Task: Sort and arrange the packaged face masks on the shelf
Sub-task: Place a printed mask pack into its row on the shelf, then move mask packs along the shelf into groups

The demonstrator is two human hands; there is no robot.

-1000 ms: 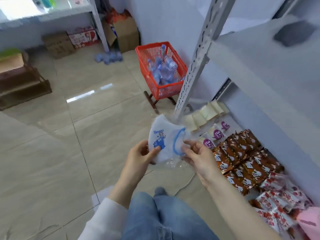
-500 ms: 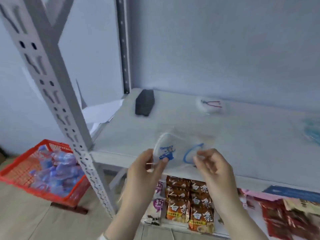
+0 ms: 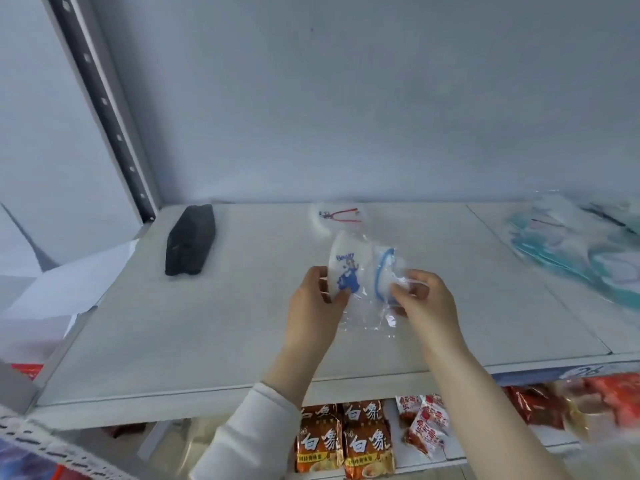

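The packaged face mask [image 3: 358, 268], white with a blue cartoon print and a blue ear loop inside a clear wrapper, is held just over the middle of the shelf [image 3: 207, 323]; whether its far end touches the board cannot be told. The left hand [image 3: 313, 303] pinches the packet's left edge between thumb and fingers. The right hand [image 3: 424, 299] has its fingers curled on the crumpled right edge of the wrapper. The loose clear film hangs down between the two hands.

Just beyond the packet, near the back wall, lies a white mask with red straps [image 3: 337, 216], close to the held packet's far end. To the left, well apart, a black packaged mask [image 3: 190, 240] lies lengthwise near the back corner beside the perforated upright post [image 3: 104, 105]. At the right a pile of teal and clear-wrapped masks [image 3: 571, 251] spreads past a seam in the board. Bare board lies between the black mask and the hands, and between the hands and the front edge.

Sheets of white paper [image 3: 69, 282] lie off the shelf's left edge. Below the front lip sit orange noodle packets [image 3: 346, 441] and red snack packets [image 3: 424, 424].
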